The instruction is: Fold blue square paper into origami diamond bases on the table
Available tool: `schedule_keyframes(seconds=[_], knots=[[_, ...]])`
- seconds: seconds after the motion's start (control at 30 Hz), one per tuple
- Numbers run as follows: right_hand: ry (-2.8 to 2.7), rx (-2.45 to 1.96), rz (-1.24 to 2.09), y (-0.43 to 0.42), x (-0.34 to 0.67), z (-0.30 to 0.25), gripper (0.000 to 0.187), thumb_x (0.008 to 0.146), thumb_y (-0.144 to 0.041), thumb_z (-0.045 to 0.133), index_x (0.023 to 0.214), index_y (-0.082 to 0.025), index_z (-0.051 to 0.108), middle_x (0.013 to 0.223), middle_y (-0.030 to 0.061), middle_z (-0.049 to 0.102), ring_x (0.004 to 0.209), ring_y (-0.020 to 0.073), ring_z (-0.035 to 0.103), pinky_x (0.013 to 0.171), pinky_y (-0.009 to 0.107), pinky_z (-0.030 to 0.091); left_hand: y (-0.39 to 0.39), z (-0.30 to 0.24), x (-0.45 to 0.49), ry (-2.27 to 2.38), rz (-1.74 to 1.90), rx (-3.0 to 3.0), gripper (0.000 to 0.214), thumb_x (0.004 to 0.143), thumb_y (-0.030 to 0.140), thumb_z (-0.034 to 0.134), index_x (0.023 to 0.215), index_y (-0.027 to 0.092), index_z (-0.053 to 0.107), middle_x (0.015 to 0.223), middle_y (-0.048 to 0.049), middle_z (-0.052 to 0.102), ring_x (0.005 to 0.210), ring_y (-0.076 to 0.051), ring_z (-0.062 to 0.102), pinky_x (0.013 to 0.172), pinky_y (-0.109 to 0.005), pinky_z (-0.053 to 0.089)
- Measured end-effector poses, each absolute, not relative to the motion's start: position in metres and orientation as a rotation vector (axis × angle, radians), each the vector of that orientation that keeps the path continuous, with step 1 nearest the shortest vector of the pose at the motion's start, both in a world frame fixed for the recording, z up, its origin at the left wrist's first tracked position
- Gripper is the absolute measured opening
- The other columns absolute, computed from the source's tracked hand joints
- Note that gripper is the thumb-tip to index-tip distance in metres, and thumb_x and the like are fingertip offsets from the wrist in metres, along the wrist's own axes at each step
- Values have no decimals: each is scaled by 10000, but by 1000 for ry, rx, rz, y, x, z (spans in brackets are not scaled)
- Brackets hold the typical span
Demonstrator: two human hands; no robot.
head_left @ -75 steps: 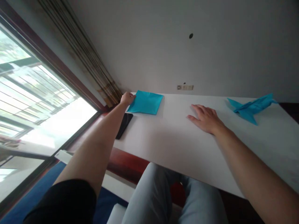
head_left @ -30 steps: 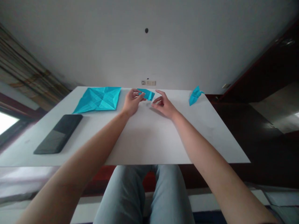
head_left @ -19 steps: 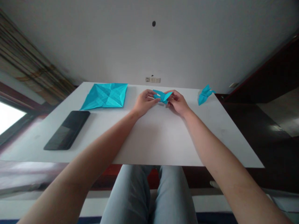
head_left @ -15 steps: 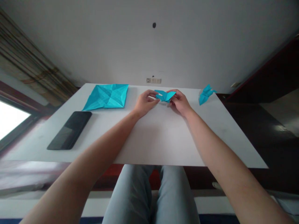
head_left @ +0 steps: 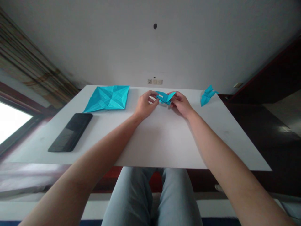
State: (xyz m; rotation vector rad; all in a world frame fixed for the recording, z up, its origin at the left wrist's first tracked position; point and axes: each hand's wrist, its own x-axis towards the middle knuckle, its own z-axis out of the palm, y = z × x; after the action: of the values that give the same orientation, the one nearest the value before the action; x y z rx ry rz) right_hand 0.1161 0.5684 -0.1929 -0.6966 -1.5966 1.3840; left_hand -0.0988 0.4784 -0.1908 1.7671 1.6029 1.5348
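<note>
Turquoise folded paper (head_left: 166,98), its shaping seemingly well along, is pinched by half-curled left hand (head_left: 146,103) and right hand (head_left: 181,103) over the bench (head_left: 155,141); the figure (head_left: 207,95) at right looks complete, the creased sheet (head_left: 109,98) at left lies unfolded

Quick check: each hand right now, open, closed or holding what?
Left hand: half-curled at the left end of the folded paper; grip cannot be told.
Right hand: closed, holding the folded paper's right side.
</note>
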Motion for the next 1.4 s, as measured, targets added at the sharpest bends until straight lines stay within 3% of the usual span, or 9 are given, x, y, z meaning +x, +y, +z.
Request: schedule_keyframes(seconds=[0.13,0.3,0.57,0.73,0.9,1.03,1.1,1.2,1.4], knots=[[-1604,-705,1398,569,116,-193,742,666,-871,1057,1027,-283,785,801,-32,749,626,144,612,606,311,582,478,-191,-99,1612,1578,1876,247,929,135,850,1148,229,785,1140,-31,874,802,-154,771,834,-308,621],[-1599,-686,1414,573,118,-197,700,711,-836,1060,1045,-279,800,835,-24,752,657,142,615,614,298,578,480,-194,-102,1576,1606,1951,213,965,103,786,1146,213,808,1132,-39,871,785,-143,749,784,-293,600],[-1521,-705,1425,583,121,-203,638,734,-785,1079,1040,-279,841,880,-10,786,722,139,635,638,274,549,487,-201,-109,1492,1632,2100,223,1012,99,721,1167,215,831,1149,-59,849,838,-146,734,839,-283,641],[-1509,-726,1385,583,122,-202,610,749,-775,1059,1020,-283,822,951,-3,795,800,154,642,677,282,538,487,-201,-106,1377,1639,2096,169,1100,165,686,1190,228,814,1124,-62,850,887,-161,778,866,-290,649],[-1573,-708,1410,577,122,-198,643,722,-753,1076,1099,-287,841,885,-9,774,743,161,616,703,318,555,492,-204,-98,1279,1737,1680,81,1154,290,718,1219,247,694,1011,-16,867,748,-124,763,743,-245,616],[-1584,-712,1442,571,122,-194,616,714,-654,1090,1137,-290,831,950,0,812,825,185,689,780,345,605,494,-204,-96,1195,1773,1556,310,1185,514,724,1068,229,684,985,-47,856,771,-126,768,742,-249,623],[-1578,-714,1452,569,123,-193,577,746,-615,1069,1153,-292,819,1031,20,839,911,207,728,822,360,625,494,-204,-96,1189,1758,1547,380,1123,575,823,1034,223,710,974,-49,843,786,-129,764,738,-245,619],[-1588,-716,1458,569,123,-194,574,754,-576,1060,1177,-291,798,1043,35,839,946,230,746,831,383,638,496,-206,-97,1252,1747,1505,408,1006,537,979,989,223,719,906,-21,810,753,-122,740,694,-227,590],[-1572,-655,1547,569,121,-195,622,673,-531,1126,1118,-291,764,904,-23,804,824,189,722,778,353,634,502,-206,-101,1260,1793,1472,392,1080,519,904,927,222,699,901,-13,811,706,-120,761,642,-223,585]])
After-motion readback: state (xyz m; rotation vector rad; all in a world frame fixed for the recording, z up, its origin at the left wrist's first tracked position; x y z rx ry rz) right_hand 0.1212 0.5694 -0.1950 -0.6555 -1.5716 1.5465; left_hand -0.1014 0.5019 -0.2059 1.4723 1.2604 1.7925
